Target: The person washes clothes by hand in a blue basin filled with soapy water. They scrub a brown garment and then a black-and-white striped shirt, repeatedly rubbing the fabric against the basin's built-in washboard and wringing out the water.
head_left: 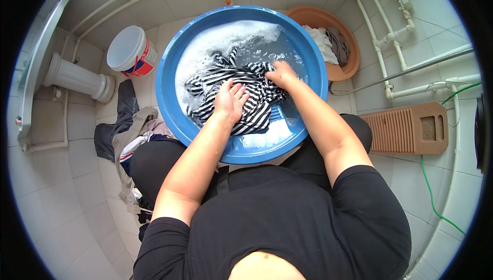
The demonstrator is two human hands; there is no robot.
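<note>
A black-and-white striped garment point(246, 87) lies bunched and wet in a large blue basin point(167, 95) of soapy water. My left hand point(231, 101) rests on the near left part of the cloth, palm turned up and fingers apart. At the garment's right edge, my right hand point(281, 74) has its fingers closed on a fold of it. White suds point(205, 43) cover the water's far and left side. Blue washboard ridges point(276, 113) show at the basin's near right, partly under the cloth.
Behind the basin to the right stands an orange-brown tub point(352, 49) with clothes in it. A white bucket point(126, 49) is at the far left. Clothes point(126, 120) lie heaped by my left knee. A brown washboard point(403, 128) leans at the right, near pipes point(377, 49).
</note>
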